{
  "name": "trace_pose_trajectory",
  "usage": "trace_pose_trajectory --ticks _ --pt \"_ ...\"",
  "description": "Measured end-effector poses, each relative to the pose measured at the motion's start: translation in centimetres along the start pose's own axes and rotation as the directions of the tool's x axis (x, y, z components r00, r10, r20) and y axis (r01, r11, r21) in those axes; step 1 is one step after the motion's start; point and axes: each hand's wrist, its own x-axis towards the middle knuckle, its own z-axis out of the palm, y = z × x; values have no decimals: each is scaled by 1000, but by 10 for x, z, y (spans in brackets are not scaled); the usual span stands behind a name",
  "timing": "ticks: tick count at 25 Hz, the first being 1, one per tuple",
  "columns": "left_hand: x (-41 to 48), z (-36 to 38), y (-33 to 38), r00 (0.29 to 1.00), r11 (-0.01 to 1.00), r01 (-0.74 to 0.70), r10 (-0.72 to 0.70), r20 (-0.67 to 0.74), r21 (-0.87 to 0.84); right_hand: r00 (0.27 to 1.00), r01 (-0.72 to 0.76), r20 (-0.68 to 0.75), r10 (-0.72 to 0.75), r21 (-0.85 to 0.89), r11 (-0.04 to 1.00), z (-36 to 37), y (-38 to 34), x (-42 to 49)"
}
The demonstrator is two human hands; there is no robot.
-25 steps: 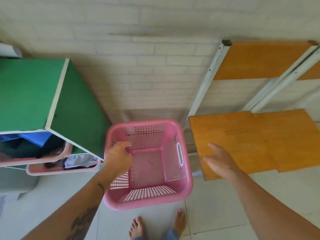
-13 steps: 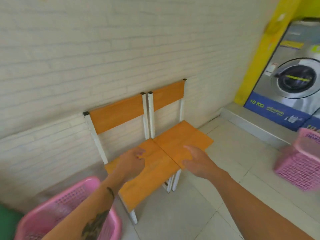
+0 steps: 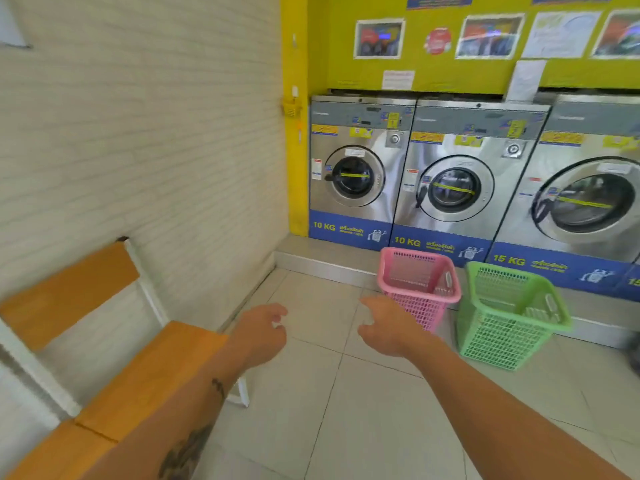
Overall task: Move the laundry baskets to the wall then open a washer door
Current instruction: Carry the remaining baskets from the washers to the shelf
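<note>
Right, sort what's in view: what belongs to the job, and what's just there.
Job: pink basket, green basket, brick wall, three shut washers, e.g. the leftmost; left hand and right hand, both empty.

Just there: wooden chairs, posters.

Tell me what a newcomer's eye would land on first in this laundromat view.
First, the row of steel washers against the bright yellow wall, all doors shut. Next, the pink basket and green basket side by side on the tile before them. Nearest, the empty left hand and right hand reach forward, beside an orange bench along the white brick wall.
</note>
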Motion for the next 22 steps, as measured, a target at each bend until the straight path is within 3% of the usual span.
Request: trace_pose_trajectory --ticks 8,12,17,22 --pt "208 135 122 966 969 -232 218 139 91 950 -300 -94 298 -9 954 -95 189 116" --pt "315 180 182 908 903 -372 307 283 215 920 -360 -169 354 -6 933 -159 215 162" --pt "439 249 219 888 891 -381 278 367 246 883 -423 -183 433 94 901 -204 294 237" --pt "531 324 247 917 863 -353 242 317 362 902 -403 -123 414 103 909 -224 398 344"
